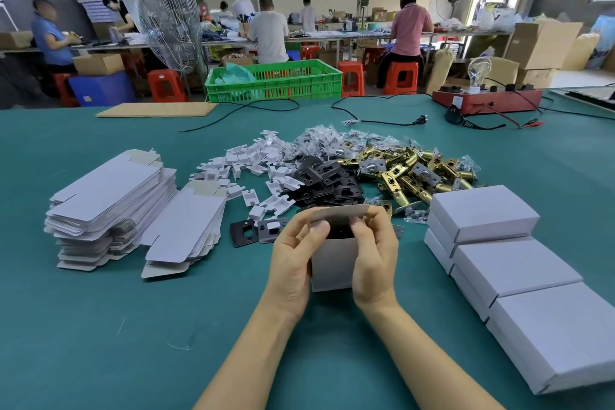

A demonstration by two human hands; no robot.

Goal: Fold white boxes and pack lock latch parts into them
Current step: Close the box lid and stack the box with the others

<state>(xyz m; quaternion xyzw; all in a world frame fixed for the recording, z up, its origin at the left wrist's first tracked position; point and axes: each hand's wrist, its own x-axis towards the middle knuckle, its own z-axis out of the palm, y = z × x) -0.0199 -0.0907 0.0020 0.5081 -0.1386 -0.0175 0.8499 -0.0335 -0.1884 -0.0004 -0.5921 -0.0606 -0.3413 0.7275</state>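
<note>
A: Progress, how is it, by your judgement?

B: Some is done. Closed boxes [506, 263] lie in a stacked row on the right of the green table [100, 326]. Much is left: a tall pile of flat boxes [113, 203] on the left, and heaps of black plates [327, 180], brass latches [409, 173] and white plastic pieces [253, 173] further back.

A: And the box in work?

B: One white box [332, 263] stands upright above the table in the middle, top flap up, something dark inside. I think it is not closed yet.

A: The hands?

B: The left hand [293, 263] and the right hand [374, 260] clamp its two sides, palms facing each other. Fingers are curled, thumbs pinch at the open mouth.
</note>
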